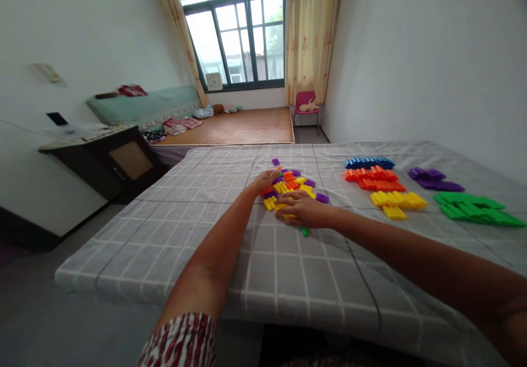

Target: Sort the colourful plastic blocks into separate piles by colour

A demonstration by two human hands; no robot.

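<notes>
A mixed pile of small plastic clothespins (291, 183) in yellow, orange, purple and green lies on the checked cloth. My left hand (265, 181) is at the pile's left edge, fingers bent inward; orange and green bits show by its fingertips, but what it holds is hidden. Across the near side of the pile rests my right hand (303, 211), its fingers stretched out and apart over yellow clothespins. A green clothespin (304, 231) pokes out below that hand. One purple clothespin (275, 162) lies apart beyond the pile, and another purple one (322, 198) sits at its right.
To the right lie colour groups: blue (369, 162), orange (374, 178), yellow (398, 202), purple (435, 180) and green (477, 209) clothespins. The grey checked cloth (197, 229) covers the table. Behind stand a bed (247, 128), a dark cabinet (132, 161) and a pink chair (305, 100).
</notes>
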